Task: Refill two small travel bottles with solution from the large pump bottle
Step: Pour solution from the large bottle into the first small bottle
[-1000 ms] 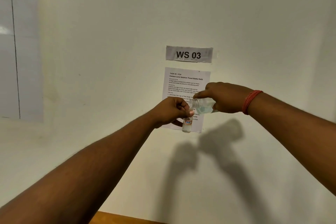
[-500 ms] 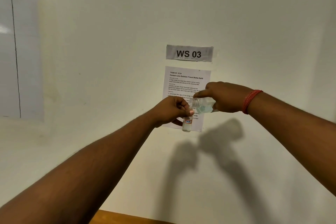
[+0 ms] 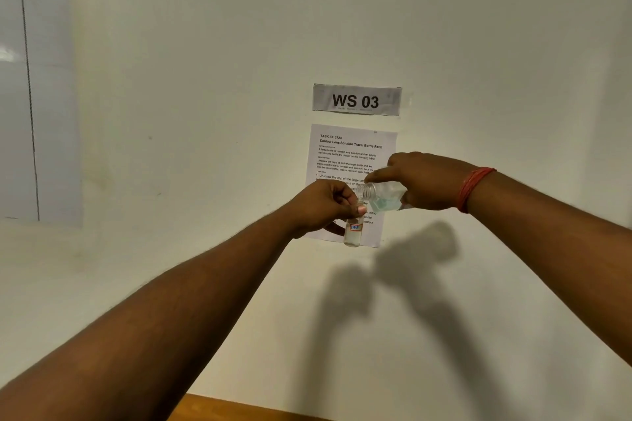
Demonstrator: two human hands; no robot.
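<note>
Head view, left hand (image 3: 325, 205) pinched a small clear upright vial (image 3: 353, 232) hanging below its fingers, right hand (image 3: 424, 181) gripped a clear tilted bottle (image 3: 381, 196), neck at the vial's mouth.

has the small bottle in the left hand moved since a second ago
No. The small bottle in the left hand hangs at the same spot over the lower edge of the instruction sheet in every picture.

White wall (image 3: 205, 79), "WS 03" sign (image 3: 356, 101), wooden edge (image 3: 239, 408) below
</note>
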